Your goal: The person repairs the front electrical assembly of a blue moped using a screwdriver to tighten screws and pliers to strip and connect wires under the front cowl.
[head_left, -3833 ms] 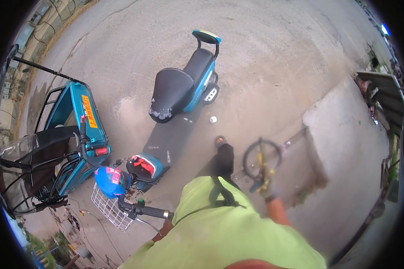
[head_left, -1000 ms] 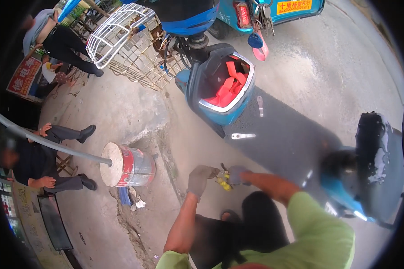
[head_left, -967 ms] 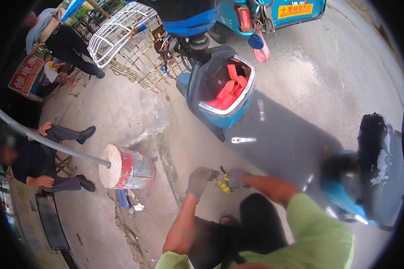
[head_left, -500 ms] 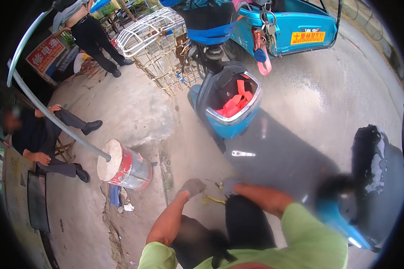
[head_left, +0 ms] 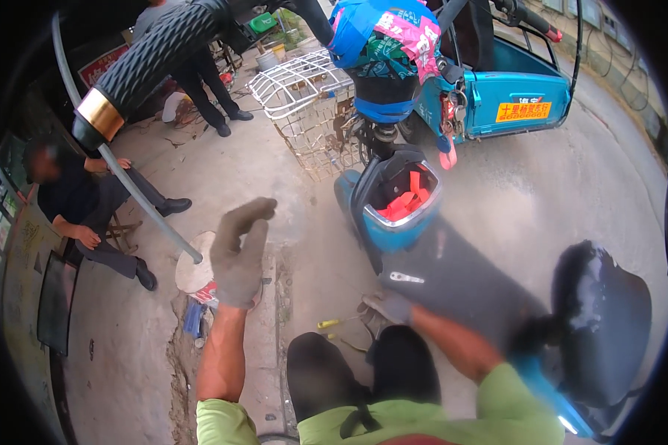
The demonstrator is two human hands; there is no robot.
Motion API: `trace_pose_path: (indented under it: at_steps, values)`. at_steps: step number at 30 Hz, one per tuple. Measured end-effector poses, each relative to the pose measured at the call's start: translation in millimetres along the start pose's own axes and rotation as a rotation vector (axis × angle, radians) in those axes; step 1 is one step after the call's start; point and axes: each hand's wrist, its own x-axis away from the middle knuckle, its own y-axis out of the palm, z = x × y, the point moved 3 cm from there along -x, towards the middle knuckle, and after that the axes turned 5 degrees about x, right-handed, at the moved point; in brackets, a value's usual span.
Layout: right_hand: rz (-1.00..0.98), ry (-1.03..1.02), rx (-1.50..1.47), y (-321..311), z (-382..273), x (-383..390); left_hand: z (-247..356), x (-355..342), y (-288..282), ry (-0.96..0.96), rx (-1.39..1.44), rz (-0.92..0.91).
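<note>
My left hand [head_left: 239, 256], in a grey-brown work glove, is raised over the ground near the paint-bucket base [head_left: 194, 273]. Its fingers curve apart and nothing shows in them. Low by my right knee, my gloved right hand [head_left: 390, 305] has its fingers drawn together at the scooter's edge. Whatever they hold is too small to make out. Beside its fingertips lie a yellow-handled screwdriver [head_left: 335, 322] and a tool with yellow handles [head_left: 349, 342], perhaps pliers. A flat silver metal piece [head_left: 407, 277] rests on the scooter's dark footboard [head_left: 453, 289].
The blue scooter's front pocket [head_left: 401, 222] holds red strips. Its black handlebar grip [head_left: 159, 67] juts across the upper left. Behind stand a white wire basket [head_left: 304, 93] and a teal cargo tricycle [head_left: 512, 96]. One person [head_left: 82, 189] sits at left; another [head_left: 200, 81] stands farther back.
My left hand has lifted from the ground beside the tools, moving up and left. My right hand stays low near the tools. The view has shifted, bringing the handlebar grip into sight.
</note>
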Motion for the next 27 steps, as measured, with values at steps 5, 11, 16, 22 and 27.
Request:
trace_pose_path:
  at_steps: [5, 11, 16, 22, 27]
  values:
    - [0.301, -0.217, -0.054, -43.3, -5.6, 62.8, 147.6, -36.7, -55.8, 0.721, -0.223, 0.246]
    - [0.481, -0.174, -0.276, -63.0, 10.8, 72.5, 186.5, -92.2, -74.3, 0.835, -0.277, 0.074]
    - [0.489, -0.147, -0.237, -53.7, -5.2, 78.3, 221.7, -96.9, -42.3, 0.714, -0.138, -0.065]
    - [0.516, -0.153, -0.354, -59.0, -17.0, 84.6, 211.7, -118.9, 3.6, 0.784, 0.079, 0.040]
    - [0.584, -0.482, -0.011, -68.6, -169.4, 115.1, 204.6, -107.6, -8.2, 0.789, 0.071, 0.049]
